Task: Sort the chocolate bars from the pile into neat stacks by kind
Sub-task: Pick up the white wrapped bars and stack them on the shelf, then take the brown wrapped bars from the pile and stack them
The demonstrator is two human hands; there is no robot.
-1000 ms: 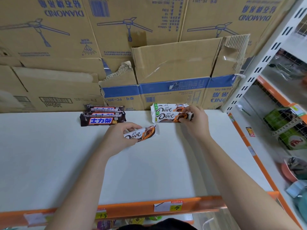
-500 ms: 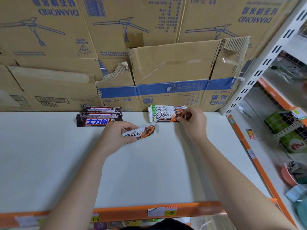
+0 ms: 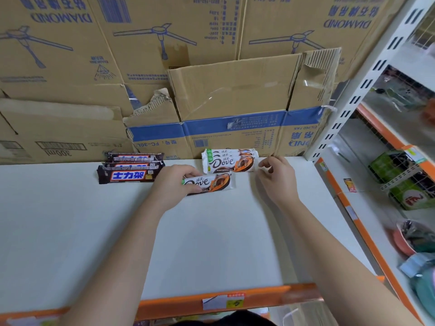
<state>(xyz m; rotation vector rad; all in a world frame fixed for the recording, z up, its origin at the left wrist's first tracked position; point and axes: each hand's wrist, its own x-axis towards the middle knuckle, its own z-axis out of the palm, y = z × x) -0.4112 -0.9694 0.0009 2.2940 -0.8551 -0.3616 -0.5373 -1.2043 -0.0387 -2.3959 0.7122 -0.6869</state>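
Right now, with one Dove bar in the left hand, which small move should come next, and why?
Probably set the Dove bar held by the left hand on the Dove stack just behind it: same kind, and the right hand hovers empty beside the stack's right end.

Gloss, matt and rough in front of us.
We see shiny plastic film on the Dove bar (image 3: 209, 183), the Dove stack (image 3: 229, 161) and the dark Snickers bars (image 3: 130, 172); the white shelf (image 3: 211, 243) looks smooth and matt, the cardboard boxes (image 3: 235, 88) dull, with ragged corrugated tears and glossy clear tape (image 3: 206, 103).
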